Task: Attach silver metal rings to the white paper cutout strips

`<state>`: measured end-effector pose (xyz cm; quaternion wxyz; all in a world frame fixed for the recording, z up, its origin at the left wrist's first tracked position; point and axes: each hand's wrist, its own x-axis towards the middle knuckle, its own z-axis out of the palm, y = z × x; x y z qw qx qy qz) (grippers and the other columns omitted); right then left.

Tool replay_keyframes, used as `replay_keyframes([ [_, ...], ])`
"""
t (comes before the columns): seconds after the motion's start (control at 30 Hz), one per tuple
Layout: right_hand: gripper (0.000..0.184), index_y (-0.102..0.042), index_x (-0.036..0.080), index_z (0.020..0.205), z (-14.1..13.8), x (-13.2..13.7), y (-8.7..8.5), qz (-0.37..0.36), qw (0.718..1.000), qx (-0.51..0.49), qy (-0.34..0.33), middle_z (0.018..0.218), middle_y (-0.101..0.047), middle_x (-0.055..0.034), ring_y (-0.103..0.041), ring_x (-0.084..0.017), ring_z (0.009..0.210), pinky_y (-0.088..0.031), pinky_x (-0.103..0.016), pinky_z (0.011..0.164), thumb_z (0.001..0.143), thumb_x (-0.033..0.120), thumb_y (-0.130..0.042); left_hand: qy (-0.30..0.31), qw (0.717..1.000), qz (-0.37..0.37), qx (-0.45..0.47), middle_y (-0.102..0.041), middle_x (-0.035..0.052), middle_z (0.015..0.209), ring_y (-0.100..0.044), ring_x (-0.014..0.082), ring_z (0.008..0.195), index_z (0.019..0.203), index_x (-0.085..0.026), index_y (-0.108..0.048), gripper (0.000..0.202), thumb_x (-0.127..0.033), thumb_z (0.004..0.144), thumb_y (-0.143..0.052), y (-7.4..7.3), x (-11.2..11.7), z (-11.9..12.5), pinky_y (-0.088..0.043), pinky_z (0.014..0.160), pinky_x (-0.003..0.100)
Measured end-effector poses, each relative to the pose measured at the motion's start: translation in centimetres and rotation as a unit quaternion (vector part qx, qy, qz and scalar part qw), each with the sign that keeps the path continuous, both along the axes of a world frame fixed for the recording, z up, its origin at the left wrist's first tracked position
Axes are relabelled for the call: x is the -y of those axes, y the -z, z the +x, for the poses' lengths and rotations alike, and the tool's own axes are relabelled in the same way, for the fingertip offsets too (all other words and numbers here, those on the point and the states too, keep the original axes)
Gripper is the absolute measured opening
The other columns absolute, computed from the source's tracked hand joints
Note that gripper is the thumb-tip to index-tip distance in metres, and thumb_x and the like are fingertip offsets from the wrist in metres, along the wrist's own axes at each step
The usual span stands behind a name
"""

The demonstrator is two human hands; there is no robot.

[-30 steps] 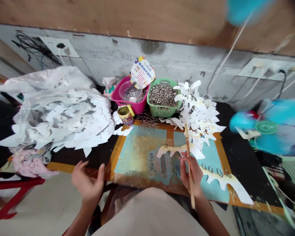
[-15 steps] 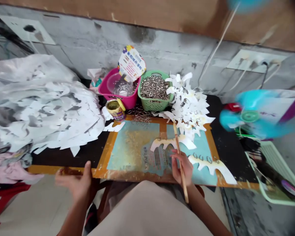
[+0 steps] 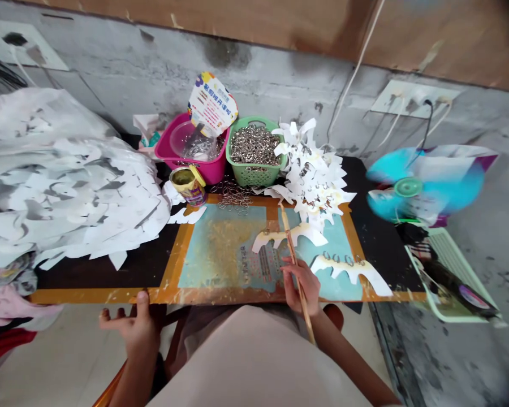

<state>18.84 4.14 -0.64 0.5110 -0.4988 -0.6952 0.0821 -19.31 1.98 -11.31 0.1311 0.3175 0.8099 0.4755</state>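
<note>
Wall: bare, rough grey plaster (image 3: 123,51) behind the work;
Right hand (image 3: 303,282): closed round a slim tan wooden stick (image 3: 288,229), gripped partway along, probably for fine control of the tip;
Left hand (image 3: 138,328): fingers and thumb apart at the table's front edge; nothing visible in it;
White scalloped cutouts: one (image 3: 309,233) lies by the stick, another (image 3: 352,268), bearing metal rings, right of the hand; apparently spread flat for easy reach;
Green plastic basket (image 3: 258,178): full of metal rings, seemingly set behind to spare working room;
Table: black top (image 3: 382,249), tan tape bordering a stained pale-blue sheet (image 3: 207,237);
Right side: blue-bladed fan (image 3: 408,186), blurred
</note>
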Motion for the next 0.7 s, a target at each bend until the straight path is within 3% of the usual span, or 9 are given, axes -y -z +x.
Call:
replay_keyframes([
  [0.1, 0.022, -0.062, 0.022, 0.105, 0.1, 0.1, 0.1, 0.001, 1.0, -0.003, -0.002, 0.106, -0.072, -0.0126, -0.072, -0.024, 0.097, -0.063, -0.039, 0.078, 0.088, 0.009, -0.056, -0.06, 0.993, 0.026, 0.095, -0.035, 0.0173, 0.142, -0.031, 0.0304, 0.144, 0.135, -0.024, -0.018, 0.084, -0.048, 0.076, -0.072, 0.0, 0.2, 0.3, -0.034, 0.114, 0.052],
  [0.17, 0.023, -0.062, 0.022, 0.105, 0.1, 0.1, 0.1, 0.006, 1.0, -0.008, -0.006, 0.106, -0.072, -0.0121, -0.072, -0.024, 0.096, -0.063, -0.039, 0.077, 0.087, 0.009, -0.056, -0.053, 0.991, 0.048, 0.115, -0.033, 0.0199, 0.147, -0.035, 0.0298, 0.143, 0.137, -0.022, -0.019, 0.085, -0.045, 0.076, -0.072, -0.4, 0.5, 1.0, -0.036, 0.114, 0.05],
  [0.27, 0.024, -0.062, 0.022, 0.106, -0.1, 0.1, 0.2, 0.006, 1.0, -0.008, -0.011, 0.105, -0.072, -0.0113, -0.072, -0.024, 0.096, -0.063, -0.039, 0.077, 0.087, 0.008, -0.056, -0.014, 0.989, 0.047, 0.137, -0.035, 0.0155, 0.149, -0.047, 0.0286, 0.136, 0.137, -0.03, -0.019, 0.082, -0.041, 0.075, -0.071, -0.8, 2.3, 2.5, -0.042, 0.109, 0.051],
  [0.37, 0.026, -0.062, 0.022, 0.106, 0.1, 0.0, 0.3, 0.005, 1.0, -0.002, -0.013, 0.105, -0.072, -0.0118, -0.072, -0.024, 0.096, -0.062, -0.039, 0.078, 0.086, 0.006, -0.057, 0.075, 0.988, 0.003, 0.131, -0.058, 0.0094, 0.128, -0.058, 0.0279, 0.126, 0.133, -0.033, -0.026, 0.074, -0.037, 0.074, -0.071, -1.3, 5.1, 3.6, -0.047, 0.105, 0.051],
  [0.47, 0.027, -0.062, 0.022, 0.106, 0.4, -0.1, 0.2, 0.01, 1.0, 0.0, -0.009, 0.105, -0.072, -0.012, -0.072, -0.024, 0.095, -0.063, -0.038, 0.076, 0.085, 0.005, -0.058, 0.03, 0.99, -0.014, 0.137, -0.069, 0.0016, 0.098, -0.073, 0.0257, 0.082, 0.129, -0.034, -0.036, 0.056, -0.04, 0.081, -0.065, -3.2, 6.8, 3.7, -0.06, 0.082, 0.051],
  [0.53, 0.027, -0.062, 0.022, 0.105, 0.6, -0.3, 0.2, 0.015, 1.0, 0.0, -0.005, 0.104, -0.072, -0.0119, -0.072, -0.024, 0.094, -0.063, -0.038, 0.075, 0.085, 0.004, -0.059, -0.012, 0.997, 0.024, 0.072, -0.069, -0.0038, 0.084, -0.071, 0.0241, 0.069, 0.131, -0.037, -0.039, 0.051, -0.042, 0.085, -0.061, -5.4, 6.3, 3.4, -0.061, 0.073, 0.047],
  [0.57, 0.027, -0.062, 0.022, 0.106, 0.6, -0.3, 0.2, 0.018, 1.0, 0.0, -0.003, 0.104, -0.072, -0.0118, -0.072, -0.024, 0.094, -0.063, -0.038, 0.076, 0.085, 0.005, -0.058, -0.006, 0.998, 0.042, 0.038, -0.068, -0.0061, 0.079, -0.069, 0.0229, 0.066, 0.131, -0.038, -0.041, 0.049, -0.042, 0.086, -0.06, -6.6, 5.4, 3.3, -0.061, 0.07, 0.045],
  [0.67, 0.027, -0.062, 0.022, 0.106, 0.3, -0.4, 0.4, 0.019, 1.0, -0.007, -0.004, 0.105, -0.072, -0.0116, -0.072, -0.024, 0.094, -0.063, -0.039, 0.077, 0.086, 0.006, -0.058, 0.019, 0.996, 0.082, -0.037, -0.049, -0.0104, 0.054, -0.05, 0.0151, 0.042, 0.126, -0.028, -0.052, 0.041, -0.044, 0.088, -0.058, -9.5, 0.9, 3.8, -0.05, 0.048, 0.029],
  [0.7, 0.027, -0.062, 0.022, 0.107, 0.3, -0.4, 0.5, 0.02, 1.0, -0.013, -0.008, 0.105, -0.072, -0.0115, -0.072, -0.024, 0.094, -0.063, -0.039, 0.076, 0.086, 0.005, -0.058, 0.066, 0.993, 0.075, -0.059, -0.046, -0.0098, 0.052, -0.047, 0.0127, 0.04, 0.121, -0.022, -0.057, 0.039, -0.044, 0.088, -0.06, -10.1, -1.1, 4.3, -0.048, 0.047, 0.026],
])
